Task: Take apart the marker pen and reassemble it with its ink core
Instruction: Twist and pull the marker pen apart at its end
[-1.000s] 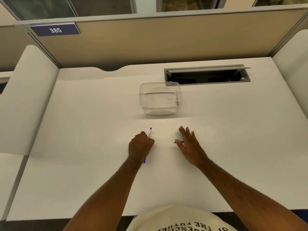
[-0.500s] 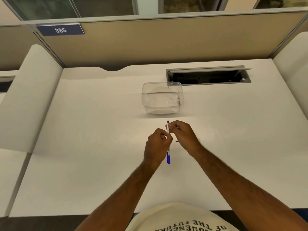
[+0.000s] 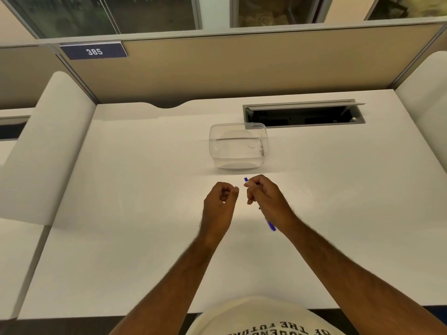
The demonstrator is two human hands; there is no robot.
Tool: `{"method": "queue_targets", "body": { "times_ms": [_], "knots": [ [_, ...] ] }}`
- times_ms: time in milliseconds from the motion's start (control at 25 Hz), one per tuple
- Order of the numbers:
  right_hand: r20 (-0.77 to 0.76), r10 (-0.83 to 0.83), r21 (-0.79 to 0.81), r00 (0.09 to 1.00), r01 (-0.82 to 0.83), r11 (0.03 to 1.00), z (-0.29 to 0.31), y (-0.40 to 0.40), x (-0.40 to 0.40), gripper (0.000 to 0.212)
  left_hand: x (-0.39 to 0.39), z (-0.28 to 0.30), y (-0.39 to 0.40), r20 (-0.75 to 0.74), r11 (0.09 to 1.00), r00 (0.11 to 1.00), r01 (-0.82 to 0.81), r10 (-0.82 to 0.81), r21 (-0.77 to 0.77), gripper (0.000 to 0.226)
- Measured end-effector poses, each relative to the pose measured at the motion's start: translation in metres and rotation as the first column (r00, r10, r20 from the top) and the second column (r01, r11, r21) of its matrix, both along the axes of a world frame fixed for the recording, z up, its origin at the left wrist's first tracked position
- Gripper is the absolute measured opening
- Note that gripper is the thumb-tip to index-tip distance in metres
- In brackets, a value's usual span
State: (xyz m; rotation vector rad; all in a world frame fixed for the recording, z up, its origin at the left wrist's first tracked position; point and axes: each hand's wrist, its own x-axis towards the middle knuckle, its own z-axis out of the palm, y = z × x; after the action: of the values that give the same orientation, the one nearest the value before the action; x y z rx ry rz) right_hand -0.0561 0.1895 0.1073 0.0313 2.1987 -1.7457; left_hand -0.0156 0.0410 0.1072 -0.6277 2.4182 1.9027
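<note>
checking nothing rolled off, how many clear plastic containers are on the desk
1. The clear plastic container sits on the desk just beyond the right hand, near the cable hatch.

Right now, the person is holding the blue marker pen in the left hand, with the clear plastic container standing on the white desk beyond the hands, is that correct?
Not quite: the head view shows the blue marker pen held in the right hand, not the left. The left hand is curled shut beside it, and whether it holds a small part cannot be told. The clear plastic container does stand on the white desk beyond the hands.

Bare forearms without sleeves, ending in the left hand and right hand; cream shirt bearing dark printed lettering.
</note>
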Motion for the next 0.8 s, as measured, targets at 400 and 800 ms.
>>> {"method": "queue_targets", "body": {
  "times_ms": [400, 800],
  "knots": [
    [0.003, 0.099, -0.061, 0.995, -0.099, 0.993, 0.007, -0.002, 0.011, 0.026, 0.000, 0.007, -0.014, -0.076, 0.979, 0.994, 0.088, -0.075, 0.185, 0.013],
    [-0.010, 0.123, -0.073, 0.992, -0.123, 0.990, 0.009, -0.009, 0.011, 0.011, -0.001, -0.001, -0.018, -0.036, 0.989, 0.998, 0.064, -0.059, 0.133, 0.013]
  ]
}}
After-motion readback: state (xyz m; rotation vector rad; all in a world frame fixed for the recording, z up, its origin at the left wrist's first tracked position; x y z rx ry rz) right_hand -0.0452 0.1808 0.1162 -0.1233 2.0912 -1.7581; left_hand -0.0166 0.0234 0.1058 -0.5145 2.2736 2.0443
